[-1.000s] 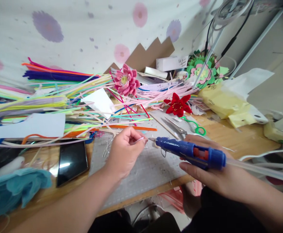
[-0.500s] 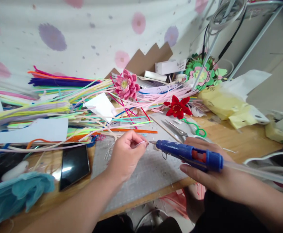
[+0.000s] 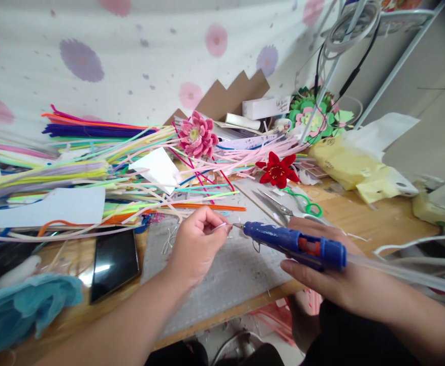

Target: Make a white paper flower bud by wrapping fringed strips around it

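Note:
My left hand (image 3: 197,246) is closed in a pinch over the grey cutting mat (image 3: 222,300), holding a thin white stick (image 3: 218,227). My right hand (image 3: 329,269) is wrapped round a blue glue gun (image 3: 279,238), which points left. Its metal nozzle is at the tip of the stick, by my left fingertips; whether they touch is too small to tell. A clear glue stick (image 3: 401,270) runs out of the gun's back end. Behind the gun lie grey scissors (image 3: 278,203) and green-handled scissors (image 3: 310,204).
Fuzzy coloured stems (image 3: 104,129) cover the back left. A pink flower (image 3: 197,134) and a red flower (image 3: 278,170) stand behind the mat. At the left are a black phone (image 3: 115,264) and a blue flower (image 3: 28,305). A yellow packet (image 3: 340,162) lies at the right.
The whole view has shifted slightly. Both hands keep nearly the same pose, with the nozzle still at the stick's tip.

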A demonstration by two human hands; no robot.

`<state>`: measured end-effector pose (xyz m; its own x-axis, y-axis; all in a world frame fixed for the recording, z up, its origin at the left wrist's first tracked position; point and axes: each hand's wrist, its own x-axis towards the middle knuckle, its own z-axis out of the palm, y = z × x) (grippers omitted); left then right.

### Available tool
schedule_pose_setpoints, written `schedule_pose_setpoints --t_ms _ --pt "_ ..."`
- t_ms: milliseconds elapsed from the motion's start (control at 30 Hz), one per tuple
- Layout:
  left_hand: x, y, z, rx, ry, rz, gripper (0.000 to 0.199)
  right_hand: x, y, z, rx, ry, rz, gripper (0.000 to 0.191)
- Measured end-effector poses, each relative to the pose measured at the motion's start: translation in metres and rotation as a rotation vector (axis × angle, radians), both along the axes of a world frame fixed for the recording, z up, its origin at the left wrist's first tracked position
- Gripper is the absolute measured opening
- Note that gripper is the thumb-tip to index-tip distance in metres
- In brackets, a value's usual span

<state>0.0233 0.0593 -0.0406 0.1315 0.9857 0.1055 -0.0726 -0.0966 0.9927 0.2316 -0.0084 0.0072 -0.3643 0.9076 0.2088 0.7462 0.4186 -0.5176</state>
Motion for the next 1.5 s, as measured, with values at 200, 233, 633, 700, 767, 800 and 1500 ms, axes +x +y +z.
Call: schedule_pose_setpoints --t_ms 200,233,633,700,767,800,1500 --pt "0.002 0.000 0.003 -0.009 -0.002 0.005 0.016 0.000 -0.002 0.001 -0.016 0.000 -0.035 0.014" --pt "0.002 0.000 0.003 -0.012 -0.003 0.006 0.016 0.000 -0.003 0.000 -0.014 -0.001 -0.041 0.014" --pt "0.000 0.001 0.003 -0.075 -0.054 -0.047 0.018 0.045 0.010 -0.019 -0.046 0.363 -0.418 0.021" --pt "0.000 0.002 0.003 -0.077 -0.041 -0.058 0.017 0.053 0.010 -0.018 -0.053 0.348 -0.435 0.025" --pt "-0.002 0.003 0.002 -0.070 -0.024 -0.047 0.016 0.067 0.015 -0.017 0.040 0.243 -0.511 0.027" --pt "-0.003 0.003 0.002 -0.063 -0.015 -0.036 0.017 0.078 0.020 -0.016 0.096 0.153 -0.569 0.027" --pt "-0.004 0.006 0.001 -0.108 0.005 -0.036 0.019 0.229 0.052 -0.081 -0.162 0.164 -0.848 0.037"
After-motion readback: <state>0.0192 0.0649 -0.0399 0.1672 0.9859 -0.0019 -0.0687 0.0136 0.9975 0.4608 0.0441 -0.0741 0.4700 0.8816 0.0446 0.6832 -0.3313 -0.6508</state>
